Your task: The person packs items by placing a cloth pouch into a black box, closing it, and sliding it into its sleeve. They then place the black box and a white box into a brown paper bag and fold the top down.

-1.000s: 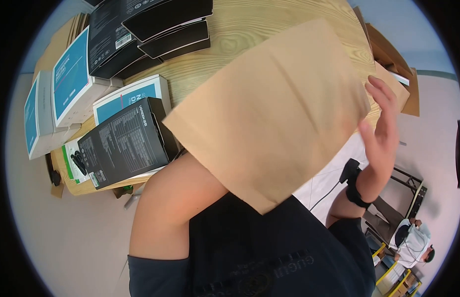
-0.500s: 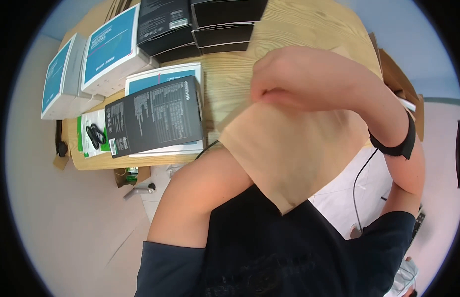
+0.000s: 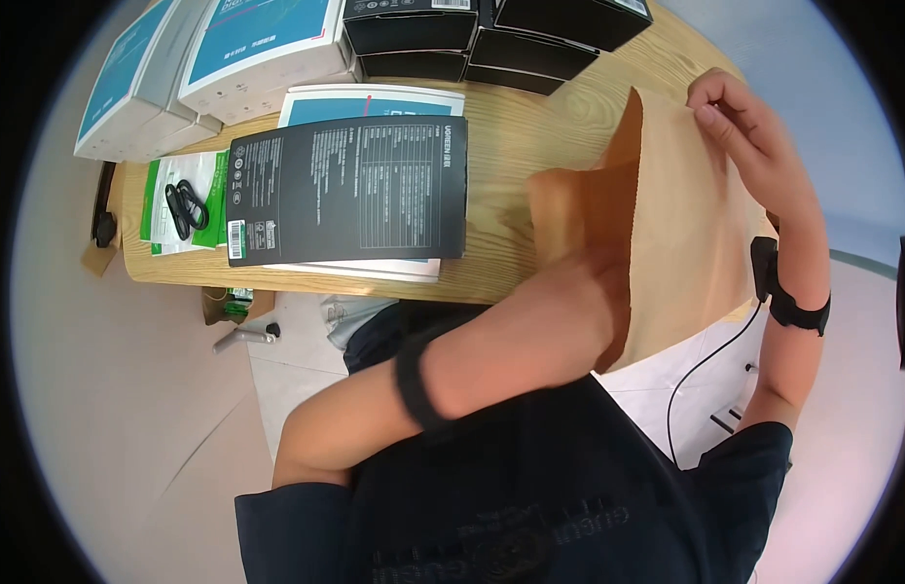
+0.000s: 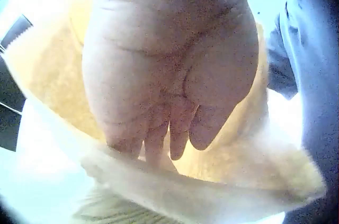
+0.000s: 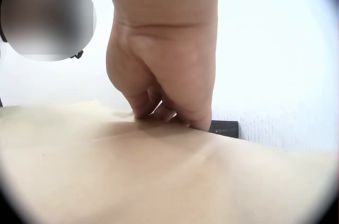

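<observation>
A brown paper bag (image 3: 691,234) is held up at the right of the table, its mouth facing left. My left forearm reaches in through that mouth, so the hand is hidden in the head view. The left wrist view shows my left hand (image 4: 172,65) with fingers extended inside the bag (image 4: 50,75), some fingertips hidden behind paper. My right hand (image 3: 754,141) pinches the bag's upper far side between thumb and curled fingers. In the right wrist view the fingertips of that hand (image 5: 161,70) meet the paper (image 5: 159,176).
On the wooden table (image 3: 506,146), a dark grey box (image 3: 350,190) lies on a blue-and-white box (image 3: 443,97). Left of it are a green-and-white packet (image 3: 161,209) and a coiled black cable (image 3: 185,209). White-and-blue boxes (image 3: 263,39) and black boxes (image 3: 409,34) stand behind.
The bag has turned so its mouth shows, and my left forearm now extends into it. My right hand moved from across the bag to its upper far edge. The head view has shifted.
</observation>
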The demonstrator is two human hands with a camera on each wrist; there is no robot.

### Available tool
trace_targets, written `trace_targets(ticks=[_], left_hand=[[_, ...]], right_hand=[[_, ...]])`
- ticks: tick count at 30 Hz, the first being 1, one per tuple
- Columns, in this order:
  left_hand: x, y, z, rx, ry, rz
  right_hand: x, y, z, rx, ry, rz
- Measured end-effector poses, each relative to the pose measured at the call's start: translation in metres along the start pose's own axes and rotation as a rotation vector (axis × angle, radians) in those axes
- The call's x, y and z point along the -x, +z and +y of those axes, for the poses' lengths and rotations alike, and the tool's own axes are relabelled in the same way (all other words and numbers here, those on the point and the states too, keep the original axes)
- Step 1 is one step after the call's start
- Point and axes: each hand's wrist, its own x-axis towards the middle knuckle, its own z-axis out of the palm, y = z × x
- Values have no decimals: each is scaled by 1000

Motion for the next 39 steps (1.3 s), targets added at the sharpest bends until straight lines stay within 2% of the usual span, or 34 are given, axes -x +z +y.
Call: trace_targets(ticks=[1, 3, 5, 7, 8, 10, 11, 13, 14, 16, 17, 18, 20, 23, 28, 30, 32, 34, 39], left_hand=[[17, 0, -4, -99, 74, -40], [57, 15, -7, 123, 269, 563], [109, -5, -2, 132, 239, 600], [175, -22, -13, -12, 134, 777], [219, -20, -33, -143, 23, 904], [251, -15, -63, -64, -344, 1367], [260, -17, -80, -64, -348, 1368], [265, -29, -117, 346, -458, 1230], [264, -28, -128, 347, -458, 1230], [259, -28, -145, 506, -503, 1028], [256, -31, -150, 665, -511, 1010], [251, -35, -153, 670, -511, 1008], [241, -43, -155, 935, -518, 880], [228, -53, -145, 1006, -586, 802], [222, -47, -130, 977, -534, 750], [214, -41, -117, 1054, -613, 798], [208, -30, -114, 1121, -587, 861], [207, -21, -113, 1201, -491, 925], [193, -6, -99, 1235, -494, 962]], right_hand=[[0, -1, 1, -42, 23, 14], [-2, -4, 4, -87, 44, 22], [-4, -8, 10, -81, 86, -1], [-6, -7, 14, -98, 99, 0], [-8, -6, 16, -111, 108, 4], [-11, -6, 21, -110, 90, 3], [-13, -6, 22, -104, 69, 2], [-15, -8, 21, -99, 113, -13], [-17, -8, 20, -94, 160, -25], [-20, -8, 20, -71, 163, -37], [-22, -8, 19, -49, 159, -52], [-23, -8, 19, -47, 163, -56], [-27, -6, 19, -60, 164, -54], [-32, -5, 22, -49, 178, -58], [-33, -7, 25, -80, 204, -55], [-34, -5, 27, -74, 209, -52], [-34, 0, 23, -38, 196, -20], [-35, 2, 17, -59, 219, -28], [-39, 3, 13, -59, 254, -66]])
